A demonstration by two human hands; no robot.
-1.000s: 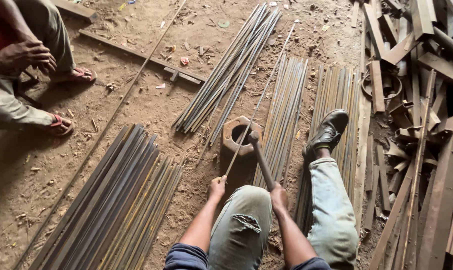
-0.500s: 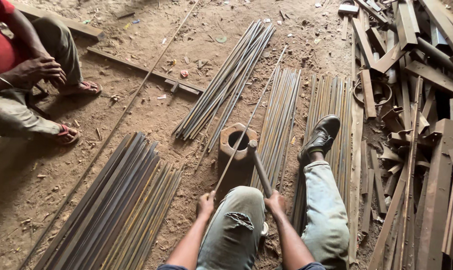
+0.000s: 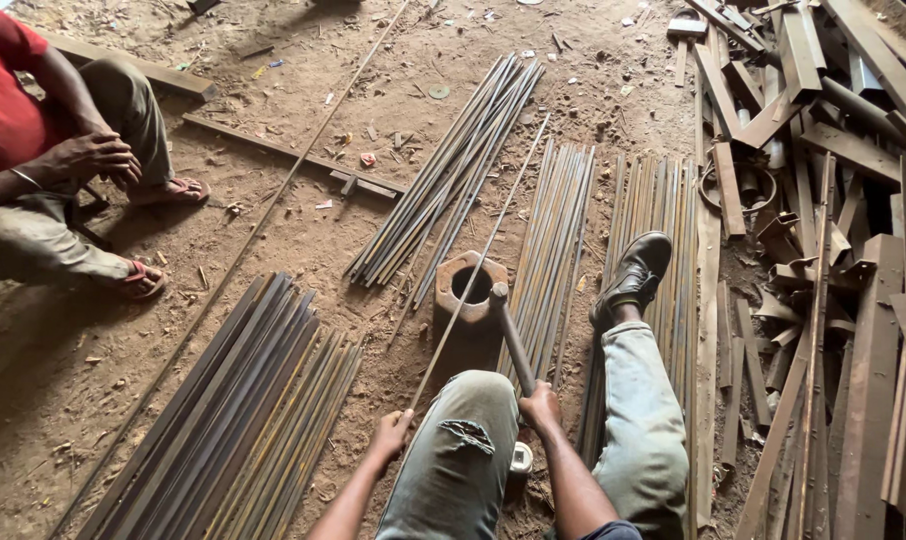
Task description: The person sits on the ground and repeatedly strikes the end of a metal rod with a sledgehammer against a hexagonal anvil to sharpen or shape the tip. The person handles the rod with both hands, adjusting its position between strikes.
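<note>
1. While I sat on the dirt floor (image 3: 303, 230) with my knees drawn up, my left hand (image 3: 391, 437) was closed around the near end of a long thin rod (image 3: 478, 260).
2. The rod ran away from me, up and to the right, crossing over the top of the hollow metal block (image 3: 470, 305) that stood between my legs, and its far end reached out over the ground between two bundles of bars.
3. My right hand (image 3: 541, 406) was wrapped tight around the handle of a hammer (image 3: 510, 330); its head sat at the block's rim, just beside the rod, though I could not tell whether it touched the rod.
4. My right leg stretched forward, and my black shoe (image 3: 633, 272) rested on a flat row of bars (image 3: 663, 210) laid side by side.
5. Another row of bars (image 3: 558, 230) lay between that one and the block, near my hammer.
6. A loose bundle of dark rods (image 3: 453, 170) lay slanted beyond the block.
7. To my left, a wide heap of flat strips (image 3: 243, 410) lay fanned on the ground, well apart from the block.
8. One very long single rod (image 3: 263, 225) crossed the floor diagonally past that heap.
9. On my right, a pile of scrap metal pieces (image 3: 833, 200) filled the edge of the view.
10. A seated person in a red shirt (image 3: 8, 110) and sandals sat at the far left, one hand (image 3: 98, 158) resting on a knee.
</note>
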